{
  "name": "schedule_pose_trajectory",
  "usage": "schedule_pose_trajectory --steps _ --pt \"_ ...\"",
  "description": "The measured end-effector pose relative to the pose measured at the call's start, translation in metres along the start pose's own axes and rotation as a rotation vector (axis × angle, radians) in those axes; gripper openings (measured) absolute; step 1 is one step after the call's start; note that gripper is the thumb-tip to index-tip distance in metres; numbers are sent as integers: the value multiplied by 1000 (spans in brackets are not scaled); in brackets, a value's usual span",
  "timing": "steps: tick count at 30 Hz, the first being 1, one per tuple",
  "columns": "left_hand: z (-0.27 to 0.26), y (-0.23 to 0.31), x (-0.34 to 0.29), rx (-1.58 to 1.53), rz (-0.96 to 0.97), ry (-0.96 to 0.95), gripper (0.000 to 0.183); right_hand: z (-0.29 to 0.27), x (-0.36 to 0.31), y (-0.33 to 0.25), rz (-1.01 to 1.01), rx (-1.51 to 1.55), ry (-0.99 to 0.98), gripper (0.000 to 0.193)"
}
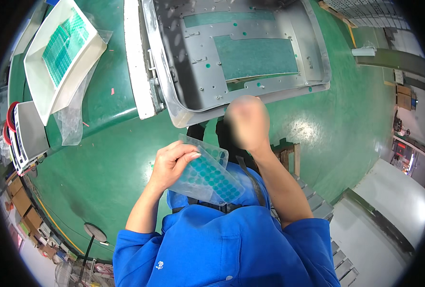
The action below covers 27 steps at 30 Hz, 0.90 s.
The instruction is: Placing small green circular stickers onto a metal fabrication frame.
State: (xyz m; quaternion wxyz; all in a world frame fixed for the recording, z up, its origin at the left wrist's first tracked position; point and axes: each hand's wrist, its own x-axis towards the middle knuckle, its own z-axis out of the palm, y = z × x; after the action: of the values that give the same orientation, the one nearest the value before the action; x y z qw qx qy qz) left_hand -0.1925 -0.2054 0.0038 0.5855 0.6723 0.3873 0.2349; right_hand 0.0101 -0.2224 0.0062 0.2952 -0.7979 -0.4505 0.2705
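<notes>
My left hand [170, 164] pinches clear plastic sheets of round green stickers [211, 178] between thumb and fingers, in front of my blue shirt. The sheets overlap and tilt down to the right. My right hand [249, 122] is raised at the near rim of a large grey metal housing [193, 117]. A blur covers that hand, so its fingers and anything in them cannot be made out. Inside the housing is a grey panel with rectangular cut-outs, studs and holes. Several small green dots [207, 65] are spread over the panel and the near rim.
At the left, a white tray [34, 71] holds more green sticker sheets [64, 45], with a clear plastic bag [72, 122] beneath it. Red rings [12, 117] stand by a grey box-like object. A white upright beam [135, 62] runs along the housing's left side. A slatted pallet [317, 203] lies behind my right arm.
</notes>
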Motion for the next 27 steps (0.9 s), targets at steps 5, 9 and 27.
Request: schedule_pose_trajectory --steps 5,9,27 --pt "-2 1 -1 -1 -15 -4 8 1 -1 -1 -12 -29 15 7" --pt "-2 1 -1 2 -13 -1 8 2 -2 0 -48 -48 47 7" --pt "-28 7 -19 110 16 136 6 -19 -20 21 -734 -605 169 33"
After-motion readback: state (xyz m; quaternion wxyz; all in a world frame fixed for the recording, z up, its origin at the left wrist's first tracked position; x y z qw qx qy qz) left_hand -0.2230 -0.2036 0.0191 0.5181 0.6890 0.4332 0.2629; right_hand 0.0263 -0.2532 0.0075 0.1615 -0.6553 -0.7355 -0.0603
